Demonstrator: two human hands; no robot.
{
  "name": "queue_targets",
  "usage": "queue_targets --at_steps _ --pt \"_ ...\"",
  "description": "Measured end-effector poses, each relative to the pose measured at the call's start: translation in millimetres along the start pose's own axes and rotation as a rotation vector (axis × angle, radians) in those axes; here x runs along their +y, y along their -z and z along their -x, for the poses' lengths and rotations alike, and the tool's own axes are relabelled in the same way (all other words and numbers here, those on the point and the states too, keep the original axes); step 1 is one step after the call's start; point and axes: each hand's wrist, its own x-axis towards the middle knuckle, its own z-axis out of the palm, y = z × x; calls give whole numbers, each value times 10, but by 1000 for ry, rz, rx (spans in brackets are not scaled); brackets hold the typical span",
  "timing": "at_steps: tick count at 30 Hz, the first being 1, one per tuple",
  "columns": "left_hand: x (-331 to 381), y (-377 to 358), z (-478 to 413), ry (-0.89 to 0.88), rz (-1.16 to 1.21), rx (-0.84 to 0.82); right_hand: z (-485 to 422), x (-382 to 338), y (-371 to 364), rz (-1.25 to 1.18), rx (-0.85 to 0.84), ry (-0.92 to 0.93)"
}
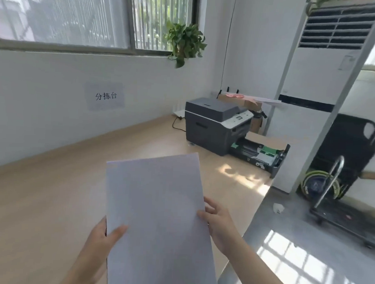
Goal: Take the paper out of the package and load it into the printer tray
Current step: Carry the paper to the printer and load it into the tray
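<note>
Now both hands, left hand [105, 235] and right hand [216, 222], grip clamped on the paper [157, 215] held above the bench [40, 199]. Next: carry it to the open tray [261, 154] beside the printer [213, 123], squared to the guides.

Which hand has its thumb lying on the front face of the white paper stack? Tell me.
The left hand: its thumb lies across the front of the white paper stack near the lower left edge. The right hand grips the right edge instead.

White paper [157, 215], dark grey printer [213, 125], tan wood-grain table [50, 200]
</note>
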Motion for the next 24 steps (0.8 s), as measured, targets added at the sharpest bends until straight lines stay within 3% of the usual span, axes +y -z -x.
queue_targets --at_steps 8,18,24 --pt "39 -1400 -1079 -54 15 -207 -881 -665 1453 77 93 -8" --pt "-22 -2636 -2805 -121 3 -98 -2467 -1377 2597 240 150 63" --pt "-101 -3093 -3583 -152 -34 102 -3440 -1561 3079 390 81 111"
